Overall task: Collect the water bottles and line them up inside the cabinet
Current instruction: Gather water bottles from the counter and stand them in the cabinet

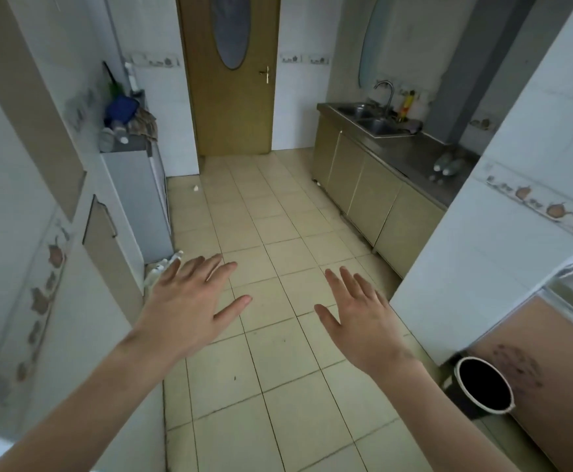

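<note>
My left hand [189, 301] and right hand [363, 318] hang apart, fingers spread and empty, since I've grabbed nothing yet. Two bottles [448, 164] lie on the far right counter [414, 148], above its cabinet [373, 189].

Two water bottles [448, 163] lie side by side on the desk [411, 155] at the right, with the sink [373, 119] behind them and cabinets [373, 195] below. A door [232, 97] stands at the far end. A bucket [482, 386] sits on the floor [261, 250] at the near right.

head view | head height, facing forward and down | kitchen floor [278, 267] | single view
</note>
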